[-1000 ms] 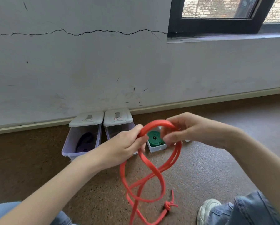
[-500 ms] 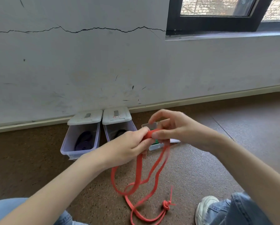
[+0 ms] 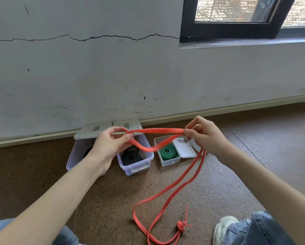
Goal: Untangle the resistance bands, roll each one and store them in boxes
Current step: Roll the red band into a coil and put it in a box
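Stretching between both hands, a red band (image 3: 157,130) runs level in the air in front of the wall (image 3: 95,76), above three boxes on the floor (image 3: 112,200). Left hand (image 3: 111,144): grip clenched on the band, which is pinched between thumb and fingertips. Right hand (image 3: 204,135): grip likewise grasping the band, pinched between thumb and forefinger, the other fingers curled. A second strand sags in a shallow curve between the two hands, below the taut one. From the right hand two further strands hang down and forward to the floor, where they lie as a long narrow loop. Just beside that loop, near the white shoe (image 3: 224,228), lies a small red knot (image 3: 181,225) with thin loose ends; whether it belongs to the band cannot be told. Left box (image 3: 74,156): clear, lid raised against the wall, partly hidden behind the left wrist, with a dark shape inside. Middle box (image 3: 139,167): clear, touching the left box, lid raised, with a rolled black band (image 3: 130,156) inside. Small white box (image 3: 169,161): a little apart to the right, lid (image 3: 183,147) folded flat to its right, with a rolled green band (image 3: 168,152) inside. Blue denim shows at both lower corners of the view.
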Tool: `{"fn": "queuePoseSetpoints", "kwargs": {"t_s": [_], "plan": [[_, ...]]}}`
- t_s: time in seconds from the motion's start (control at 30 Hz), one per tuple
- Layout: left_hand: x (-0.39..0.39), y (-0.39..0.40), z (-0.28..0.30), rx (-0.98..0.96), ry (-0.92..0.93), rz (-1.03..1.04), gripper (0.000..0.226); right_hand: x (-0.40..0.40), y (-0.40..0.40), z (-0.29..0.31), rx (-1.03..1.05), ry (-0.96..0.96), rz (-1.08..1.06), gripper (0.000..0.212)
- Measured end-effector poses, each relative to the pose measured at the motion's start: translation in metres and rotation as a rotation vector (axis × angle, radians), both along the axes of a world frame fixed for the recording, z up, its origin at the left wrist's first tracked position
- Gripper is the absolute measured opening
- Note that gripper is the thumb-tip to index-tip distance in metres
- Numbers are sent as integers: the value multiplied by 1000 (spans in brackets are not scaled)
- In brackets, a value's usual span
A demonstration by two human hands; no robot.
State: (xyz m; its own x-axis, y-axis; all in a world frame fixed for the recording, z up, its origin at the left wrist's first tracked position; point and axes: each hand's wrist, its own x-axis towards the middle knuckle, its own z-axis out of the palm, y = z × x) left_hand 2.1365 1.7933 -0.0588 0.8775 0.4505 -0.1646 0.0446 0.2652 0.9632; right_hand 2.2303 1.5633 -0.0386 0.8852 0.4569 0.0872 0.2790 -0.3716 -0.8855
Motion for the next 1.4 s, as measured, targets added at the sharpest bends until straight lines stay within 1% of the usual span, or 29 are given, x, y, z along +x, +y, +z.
{"fn": "queuePoseSetpoints", "kwargs": {"t_s": [0.07,0.1,0.13,0.17,0.23,0.27,0.33,0.37,0.4,0.43,0.47,0.53,0.57,0.6,0.67,0.7,0.8,0.87,0.97,1.03,1.1,1.13,1.17,1.23,1.27,1.3,1.33,1.4], "plan": [[-2,-1,12,-240,-92,-39,10,0,0,-2,-42,-15,4,7],[-4,-1,17,-304,-129,-108,12,1,0,-3,-54,-30,1,7],[-7,0,21,-329,-144,-203,16,1,0,-4,-51,-44,-13,6],[-9,2,25,-314,-132,-302,19,2,0,-3,-33,-56,-32,6],[-14,5,27,-185,-24,-456,21,5,0,-1,-4,-80,-72,7],[-14,7,25,-89,62,-482,24,6,-1,0,1,-93,-80,8],[-10,10,14,121,243,-423,28,4,-1,4,40,-98,-54,7],[-8,9,9,238,298,-368,25,1,-1,7,50,-97,-13,5],[-6,5,6,378,306,-323,21,-2,1,9,39,-104,39,4],[-5,1,5,520,257,-303,16,-7,3,11,12,-117,93,7],[-3,-5,6,617,177,-318,14,-11,7,12,-12,-126,143,9],[-2,-18,7,729,39,-430,30,-19,14,13,-40,-145,219,9],[-2,-25,6,783,4,-477,38,-22,18,13,-36,-152,250,9],[-2,-31,4,826,-20,-498,37,-25,21,14,-12,-138,275,8],[-2,-38,-2,871,-47,-485,19,-28,22,19,105,-52,302,7],[-2,-38,-5,877,-53,-469,14,-28,21,22,163,-5,302,7],[-3,-33,-9,871,-29,-421,16,-26,16,27,272,83,276,4],[-4,-27,-7,876,-4,-418,19,-24,14,29,347,134,223,3],[-5,-20,-4,941,51,-434,20,-20,9,30,462,197,147,4],[-5,-17,-2,983,55,-403,17,-17,6,29,478,204,129,4],[-5,-11,3,962,73,-374,18,-13,3,24,443,202,126,5],[-6,-7,6,951,84,-362,18,-11,2,20,372,199,134,5],[-7,-2,10,942,87,-353,18,-8,1,16,250,194,158,6],[-9,3,18,890,53,-374,12,-6,-2,8,-95,224,264,10],[-11,1,22,873,25,-417,10,-7,-3,4,-241,271,327,17],[-13,-3,26,884,-7,-472,10,-10,-2,0,-315,321,375,25],[-15,-9,27,919,-32,-530,11,-14,1,-4,-311,352,404,33],[-16,-22,27,995,-58,-619,15,-20,10,-5,-196,323,425,43]]}}
